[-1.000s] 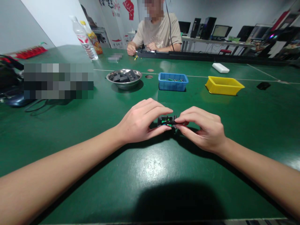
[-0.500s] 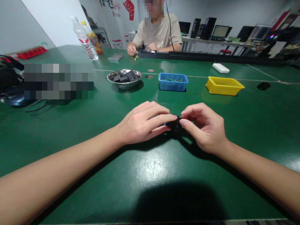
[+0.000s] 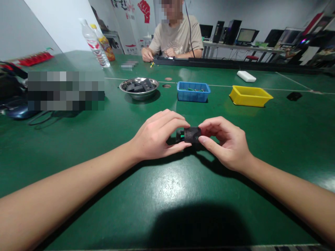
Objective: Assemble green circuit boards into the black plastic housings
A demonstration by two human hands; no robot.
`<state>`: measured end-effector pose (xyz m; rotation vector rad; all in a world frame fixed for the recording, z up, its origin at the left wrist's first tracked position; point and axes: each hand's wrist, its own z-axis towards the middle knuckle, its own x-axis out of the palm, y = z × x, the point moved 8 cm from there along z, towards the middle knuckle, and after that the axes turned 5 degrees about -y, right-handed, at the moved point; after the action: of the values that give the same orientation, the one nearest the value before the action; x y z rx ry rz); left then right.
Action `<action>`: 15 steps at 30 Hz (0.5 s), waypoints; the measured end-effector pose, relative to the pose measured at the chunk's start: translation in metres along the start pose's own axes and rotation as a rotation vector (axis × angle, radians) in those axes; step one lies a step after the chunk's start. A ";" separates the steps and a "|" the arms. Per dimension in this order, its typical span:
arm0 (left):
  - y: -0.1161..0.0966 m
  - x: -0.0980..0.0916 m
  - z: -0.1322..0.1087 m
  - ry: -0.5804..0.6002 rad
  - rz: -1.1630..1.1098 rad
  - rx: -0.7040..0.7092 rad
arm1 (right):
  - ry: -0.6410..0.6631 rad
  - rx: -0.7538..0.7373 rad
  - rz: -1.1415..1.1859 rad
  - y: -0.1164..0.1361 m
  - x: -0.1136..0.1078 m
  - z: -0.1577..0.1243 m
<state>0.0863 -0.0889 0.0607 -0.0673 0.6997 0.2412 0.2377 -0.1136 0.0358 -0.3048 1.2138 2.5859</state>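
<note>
The black case [image 3: 180, 136] was in both hands, just below the blue tray [image 3: 193, 94], which stood at its twelve o'clock on the table [image 3: 167, 216]. At nine o'clock, the left hand [image 3: 157, 136] pinched its far and near edges; at three, the right hand [image 3: 230, 146] gripped the right end, thumb on the near corner. Green showed inside toward nine. Good handling likely meant keeping parts square, pressing evenly and lightly.

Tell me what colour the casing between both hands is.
The casing is black, shown in the head view, the only one.
</note>
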 end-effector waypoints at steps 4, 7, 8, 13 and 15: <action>0.007 0.000 -0.001 -0.002 -0.022 -0.053 | 0.020 0.019 -0.007 -0.004 0.002 -0.001; 0.008 0.001 0.000 0.003 -0.038 -0.048 | 0.010 0.040 0.008 -0.005 0.002 -0.001; 0.007 0.001 0.000 0.001 -0.044 -0.040 | -0.003 0.048 0.018 -0.005 0.001 0.000; 0.007 0.002 -0.001 -0.001 -0.042 -0.015 | -0.099 0.093 0.055 -0.006 -0.006 0.004; 0.008 0.004 -0.003 0.017 -0.024 -0.019 | -0.121 0.106 0.051 -0.008 -0.008 0.005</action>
<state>0.0859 -0.0810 0.0561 -0.0955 0.7138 0.2244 0.2478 -0.1064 0.0356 -0.0951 1.3250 2.5293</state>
